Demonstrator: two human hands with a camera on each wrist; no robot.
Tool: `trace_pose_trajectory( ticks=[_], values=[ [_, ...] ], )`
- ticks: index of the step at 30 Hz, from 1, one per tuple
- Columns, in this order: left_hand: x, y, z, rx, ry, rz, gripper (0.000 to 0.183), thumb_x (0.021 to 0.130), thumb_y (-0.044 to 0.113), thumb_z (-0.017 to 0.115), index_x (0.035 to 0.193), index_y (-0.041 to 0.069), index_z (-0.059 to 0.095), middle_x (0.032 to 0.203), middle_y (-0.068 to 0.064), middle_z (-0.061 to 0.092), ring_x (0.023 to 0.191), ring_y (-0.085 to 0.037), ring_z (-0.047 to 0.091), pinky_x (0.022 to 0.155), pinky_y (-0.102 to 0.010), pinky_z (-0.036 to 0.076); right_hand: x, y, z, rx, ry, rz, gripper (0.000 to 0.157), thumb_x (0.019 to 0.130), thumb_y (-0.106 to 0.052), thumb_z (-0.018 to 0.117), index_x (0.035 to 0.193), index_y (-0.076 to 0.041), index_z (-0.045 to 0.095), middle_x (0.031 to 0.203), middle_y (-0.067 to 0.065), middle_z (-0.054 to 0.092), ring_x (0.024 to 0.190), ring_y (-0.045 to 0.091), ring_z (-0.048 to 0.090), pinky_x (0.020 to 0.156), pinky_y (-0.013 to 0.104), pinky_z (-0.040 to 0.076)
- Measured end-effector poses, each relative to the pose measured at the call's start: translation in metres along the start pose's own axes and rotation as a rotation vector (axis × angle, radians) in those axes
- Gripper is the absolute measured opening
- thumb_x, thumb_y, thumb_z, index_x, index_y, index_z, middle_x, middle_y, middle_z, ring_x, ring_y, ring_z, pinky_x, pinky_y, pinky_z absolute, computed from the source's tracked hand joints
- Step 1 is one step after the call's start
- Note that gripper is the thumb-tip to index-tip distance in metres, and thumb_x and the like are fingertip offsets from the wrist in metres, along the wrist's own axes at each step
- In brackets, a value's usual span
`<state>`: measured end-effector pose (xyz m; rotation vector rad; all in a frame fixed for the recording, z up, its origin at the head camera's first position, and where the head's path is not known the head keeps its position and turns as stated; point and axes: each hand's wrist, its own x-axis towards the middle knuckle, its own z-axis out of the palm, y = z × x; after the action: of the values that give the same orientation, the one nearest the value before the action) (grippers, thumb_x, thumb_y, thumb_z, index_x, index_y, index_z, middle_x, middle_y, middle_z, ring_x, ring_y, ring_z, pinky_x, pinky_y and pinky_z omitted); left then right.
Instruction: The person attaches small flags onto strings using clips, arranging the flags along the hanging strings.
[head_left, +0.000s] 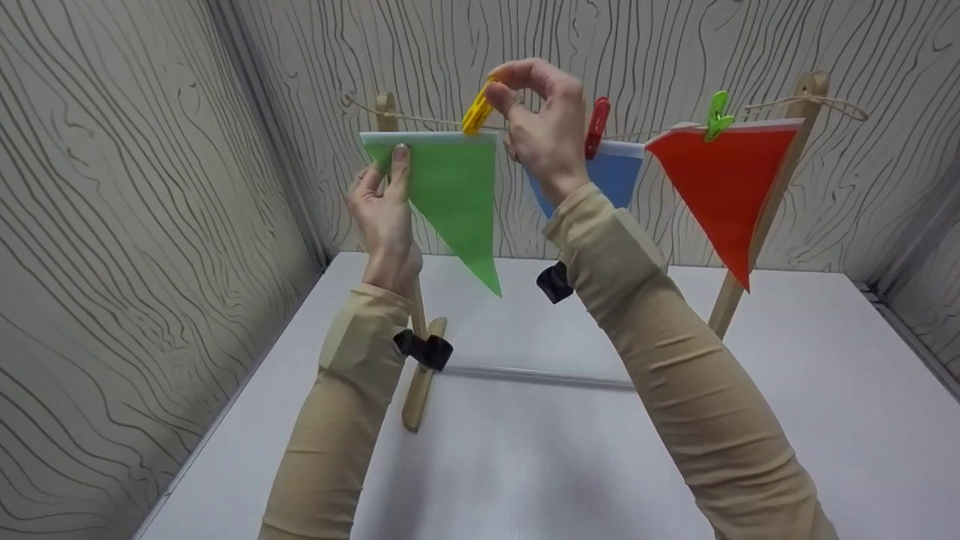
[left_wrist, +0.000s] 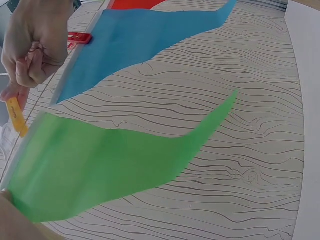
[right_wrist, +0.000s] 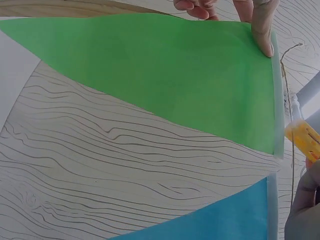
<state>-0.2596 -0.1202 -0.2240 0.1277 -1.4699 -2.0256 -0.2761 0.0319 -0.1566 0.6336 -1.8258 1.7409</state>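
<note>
My left hand [head_left: 384,214] pinches a green triangular flag [head_left: 457,187] near the left end of its white top edge, thumb in front. Between right thumb and forefinger, my right hand [head_left: 551,124] grips a yellow clothespin [head_left: 477,109], whose tip is at the flag's top edge near its right corner. In the right wrist view the clothespin [right_wrist: 304,140] overlaps the string [right_wrist: 292,175] beside the white edge. A blue flag [head_left: 619,172] hangs under a red clothespin [head_left: 597,127], partly hidden behind my right hand. Farther right, a red flag [head_left: 731,187] hangs from a green clothespin [head_left: 718,116].
The string runs between two wooden posts, the left one [head_left: 385,109] partly behind the green flag and the right one [head_left: 811,86] behind the red flag. A wooden foot [head_left: 424,382] and a clear rod [head_left: 540,377] lie on the white table [head_left: 510,465]. Patterned walls [head_left: 135,187] enclose the table.
</note>
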Motion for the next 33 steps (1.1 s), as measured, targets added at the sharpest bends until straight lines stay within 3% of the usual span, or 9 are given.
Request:
trace_pose_trajectory(
  ticks=[5,9,12,19,22,23,25,29,33],
  values=[
    [-0.0011,0.0004,0.0013,0.016,-0.006,-0.001,0.037,0.099,0.03,0.065,0.126,0.006,0.069,0.11,0.004,0.048,0.107,-0.012,0.045,0.102,-0.031,0.04,0.0018,-0.0006,0.0025,-0.094,-0.033,-0.014,0.018,0.093,-0.011,0.069,0.106,0.001,0.069,0.1,0.001,0.064,0.065,0.002,0.052,0.047,0.015,0.042],
    [0.0,0.0007,0.0021,0.014,-0.013,-0.013,0.038,0.099,0.03,0.065,0.128,0.006,0.068,0.118,0.001,0.047,0.115,-0.014,0.045,0.11,-0.035,0.04,0.0037,-0.0018,0.0041,-0.163,-0.053,-0.033,0.02,0.092,-0.013,0.071,0.106,0.001,0.069,0.105,0.009,0.069,0.087,0.011,0.061,0.085,0.017,0.05],
    [0.0026,0.0007,0.0031,-0.002,-0.024,-0.015,0.037,0.099,0.029,0.065,0.127,0.005,0.069,0.115,0.002,0.049,0.12,-0.015,0.045,0.115,-0.037,0.039,0.0047,-0.0024,0.0047,-0.207,-0.063,-0.035,0.021,0.09,-0.014,0.072,0.105,0.0,0.07,0.108,0.012,0.071,0.107,0.016,0.061,0.11,0.024,0.037],
    [0.0037,0.0032,0.0052,-0.035,-0.04,-0.025,0.037,0.099,0.027,0.065,0.128,0.005,0.068,0.111,0.004,0.05,0.127,-0.016,0.048,0.119,-0.037,0.037,0.005,-0.0022,0.0053,-0.269,-0.108,-0.012,0.022,0.09,-0.017,0.072,0.107,-0.002,0.072,0.111,0.012,0.073,0.111,0.018,0.062,0.112,0.026,0.036],
    [0.0042,0.0044,0.0058,-0.033,-0.045,-0.032,0.038,0.098,0.028,0.065,0.129,0.006,0.068,0.115,0.003,0.052,0.13,-0.017,0.048,0.12,-0.038,0.035,0.0046,-0.0024,0.0039,-0.285,-0.133,-0.009,0.025,0.092,-0.018,0.071,0.111,-0.003,0.072,0.113,0.011,0.072,0.109,0.013,0.06,0.109,0.024,0.037],
    [0.0042,0.0048,0.0058,-0.032,-0.046,-0.033,0.038,0.098,0.028,0.066,0.129,0.006,0.068,0.116,0.003,0.052,0.131,-0.018,0.048,0.12,-0.039,0.035,0.0043,-0.0025,0.0033,-0.284,-0.143,0.0,0.026,0.092,-0.018,0.071,0.113,-0.003,0.071,0.114,0.011,0.071,0.1,0.011,0.061,0.102,0.023,0.042],
    [0.0043,0.0053,0.0059,-0.033,-0.05,-0.034,0.038,0.098,0.028,0.066,0.129,0.006,0.068,0.118,0.002,0.053,0.132,-0.018,0.048,0.121,-0.039,0.034,0.0037,-0.0027,0.0023,-0.264,-0.167,0.024,0.029,0.093,-0.02,0.07,0.118,-0.005,0.07,0.118,0.01,0.069,0.081,0.005,0.06,0.083,0.017,0.049],
    [0.0047,0.005,0.0055,-0.044,-0.054,-0.036,0.038,0.099,0.027,0.065,0.13,0.005,0.067,0.122,0.001,0.055,0.135,-0.019,0.049,0.122,-0.039,0.034,0.0019,-0.0013,-0.0005,-0.202,-0.223,0.06,0.038,0.096,-0.021,0.067,0.13,-0.005,0.064,0.126,0.012,0.064,0.046,0.002,0.045,0.044,0.016,0.043],
    [0.0049,0.0046,0.0048,-0.062,-0.055,-0.05,0.039,0.099,0.027,0.065,0.13,0.004,0.066,0.129,-0.003,0.052,0.138,-0.02,0.048,0.123,-0.041,0.033,0.0009,0.0008,-0.0036,-0.164,-0.248,0.062,0.048,0.095,-0.02,0.068,0.139,-0.005,0.057,0.133,0.013,0.062,0.045,0.002,0.044,0.044,0.016,0.043]
  ],
)
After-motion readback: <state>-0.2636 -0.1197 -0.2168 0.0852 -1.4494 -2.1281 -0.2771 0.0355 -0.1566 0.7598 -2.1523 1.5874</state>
